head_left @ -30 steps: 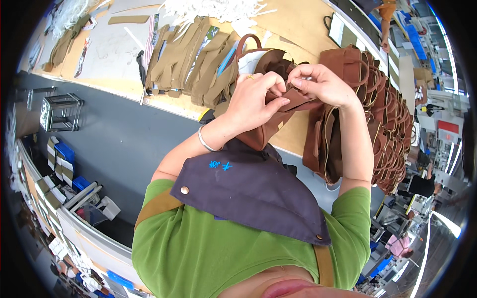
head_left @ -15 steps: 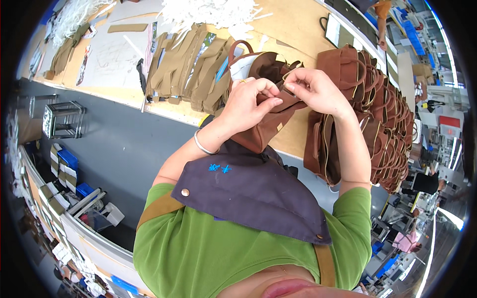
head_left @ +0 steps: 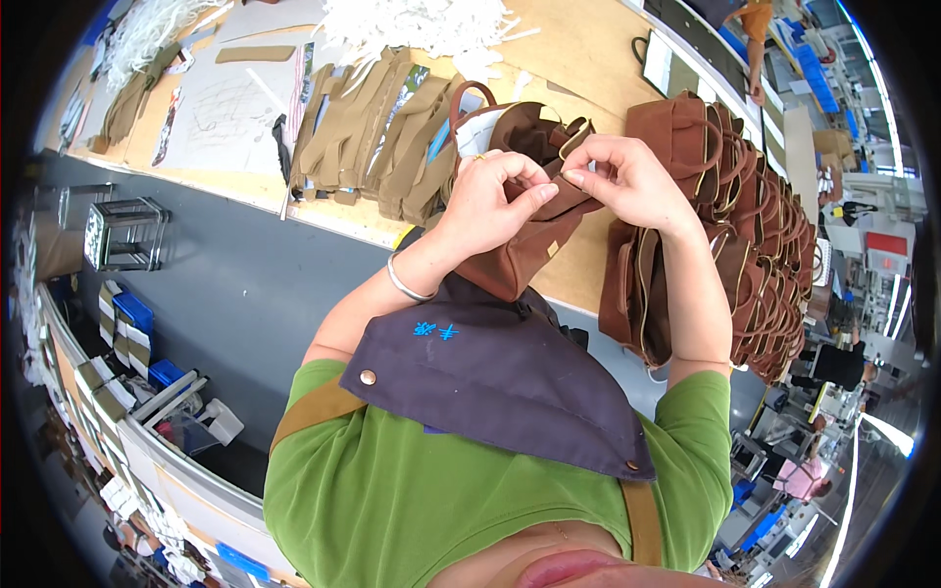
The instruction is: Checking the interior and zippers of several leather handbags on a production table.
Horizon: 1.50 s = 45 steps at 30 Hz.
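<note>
A brown bag (head_left: 518,263) with a small tan patch stands at the table's near edge, right in front of my apron. Its top is open, showing a dark lining and gold zipper teeth. My left hand (head_left: 498,199) pinches at the bag's upper edge, thumb against forefinger. Close beside it, my right hand (head_left: 632,184) is closed in a pinch on the same edge, near the zipper. Whatever small part lies between the fingertips is too fine to make out. One brown handle (head_left: 472,90) arches up behind my left hand.
Many finished-looking brown bags (head_left: 750,235) are packed in rows to the right. Left of my hands lie stacks of khaki strips (head_left: 363,132). A heap of white strips (head_left: 417,29) covers the table's far side. A metal stool (head_left: 127,235) stands on the grey floor. Another person's arm (head_left: 755,54) shows at the far right.
Both hands keep pinching at the bag's edge, with only slight finger shifts. The bag's opening spreads a little wider behind them.
</note>
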Motion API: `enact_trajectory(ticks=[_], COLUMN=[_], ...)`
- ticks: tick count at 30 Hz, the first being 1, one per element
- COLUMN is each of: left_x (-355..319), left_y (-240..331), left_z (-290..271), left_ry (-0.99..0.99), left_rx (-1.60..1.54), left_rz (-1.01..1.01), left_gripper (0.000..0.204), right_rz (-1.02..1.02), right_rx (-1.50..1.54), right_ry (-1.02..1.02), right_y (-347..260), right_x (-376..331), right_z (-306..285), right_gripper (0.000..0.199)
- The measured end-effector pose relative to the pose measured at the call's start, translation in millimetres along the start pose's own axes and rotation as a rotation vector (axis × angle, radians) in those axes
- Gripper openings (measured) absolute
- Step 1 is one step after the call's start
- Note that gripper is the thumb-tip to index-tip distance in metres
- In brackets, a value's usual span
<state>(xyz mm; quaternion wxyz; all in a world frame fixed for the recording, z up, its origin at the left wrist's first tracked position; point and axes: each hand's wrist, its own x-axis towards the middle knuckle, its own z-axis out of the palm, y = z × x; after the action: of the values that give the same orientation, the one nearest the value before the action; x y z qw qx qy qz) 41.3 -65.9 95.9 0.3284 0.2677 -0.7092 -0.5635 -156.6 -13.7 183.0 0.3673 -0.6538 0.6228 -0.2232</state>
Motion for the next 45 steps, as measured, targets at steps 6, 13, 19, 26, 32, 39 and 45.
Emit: enact_trajectory(ticks=[6,13,19,26,32,39,45], left_x=[0.7,1.0,1.7,-1.4,-2.0,-5.5,-5.2], left_y=[0.7,3.2,4.3,4.3,2.8,5.8,10.6], left_z=[0.1,0.6,1.3,2.2,3.2,-9.0,-14.5], left_ry=[0.01,0.023,0.05,0.048,0.091,0.063,-0.012], left_rx=[-0.023,-0.104,-0.107,-0.102,-0.082,0.126,-0.031], left_rz=[-0.05,-0.091,-0.101,-0.067,-0.054,0.211,-0.019], left_gripper=[0.013,0.014,0.017,0.015,0.016,0.019,0.021], right_rz=[0.012,0.051,0.09,0.092,0.15,0.129,0.042], right_rx=[0.05,0.077,0.098,0.113,0.049,0.044,0.043], right_ry=[0.017,-0.007,-0.049,-0.023,-0.024,0.027,0.07], right_y=[1.6,0.0,-4.8,-1.7,-10.2,-6.2,-11.1], right_x=[0.4,-0.2,-0.7,1.2,0.4,-0.9,-5.1], right_z=[4.2,4.9,3.3,4.6,8.8,12.5,25.3], right_gripper=[0.01,0.012,0.013,0.015,0.01,0.013,0.01])
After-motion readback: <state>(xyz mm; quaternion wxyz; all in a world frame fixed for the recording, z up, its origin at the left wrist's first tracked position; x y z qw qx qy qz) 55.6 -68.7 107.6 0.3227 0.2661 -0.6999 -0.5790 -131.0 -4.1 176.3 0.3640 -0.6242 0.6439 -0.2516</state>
